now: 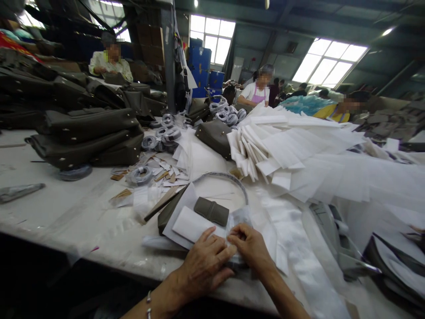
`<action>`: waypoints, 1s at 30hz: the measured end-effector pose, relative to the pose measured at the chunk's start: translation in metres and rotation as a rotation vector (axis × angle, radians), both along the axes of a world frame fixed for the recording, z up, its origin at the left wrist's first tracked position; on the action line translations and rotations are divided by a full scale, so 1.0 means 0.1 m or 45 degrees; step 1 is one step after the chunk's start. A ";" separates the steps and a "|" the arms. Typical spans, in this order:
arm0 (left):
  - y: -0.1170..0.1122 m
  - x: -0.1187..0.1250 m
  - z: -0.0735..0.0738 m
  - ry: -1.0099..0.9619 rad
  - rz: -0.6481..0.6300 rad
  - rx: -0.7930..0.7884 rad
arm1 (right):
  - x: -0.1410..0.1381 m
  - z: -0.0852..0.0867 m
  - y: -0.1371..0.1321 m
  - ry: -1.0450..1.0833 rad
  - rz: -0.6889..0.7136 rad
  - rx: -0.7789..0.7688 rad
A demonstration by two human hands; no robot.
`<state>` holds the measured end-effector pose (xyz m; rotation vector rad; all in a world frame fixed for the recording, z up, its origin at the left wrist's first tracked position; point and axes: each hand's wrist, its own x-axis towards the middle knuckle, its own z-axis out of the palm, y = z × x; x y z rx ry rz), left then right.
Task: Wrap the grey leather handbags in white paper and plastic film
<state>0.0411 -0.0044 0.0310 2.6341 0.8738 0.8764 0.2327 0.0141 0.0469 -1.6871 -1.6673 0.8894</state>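
Note:
A dark olive handbag (168,216) lies in front of me, partly covered by a thin white sheet (189,199) and a folded white foam piece (189,223). On top rests a small olive piece with a band across it (211,211), like a flap or wallet. A wrapped handle (229,176) arches behind it. My left hand (207,259) is curled over the near edge of the foam; what is under its fingers is hidden. Beside it, my right hand (250,246) pinches at crinkled clear plastic wrap (239,215). The fingertips of both hands nearly meet.
Stacked olive bags (86,133) stand at the left. Wrapped strap coils (169,133) and paper scraps (169,173) lie behind my work. White foam sheets (299,146) heap up at the right, near a grey tape dispenser (332,235). Co-workers (114,66) sit across the table.

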 end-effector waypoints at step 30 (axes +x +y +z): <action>0.15 -0.03 -0.09 -0.068 -0.070 0.344 | 2.98 0.62 -0.89 0.091 -1.289 0.041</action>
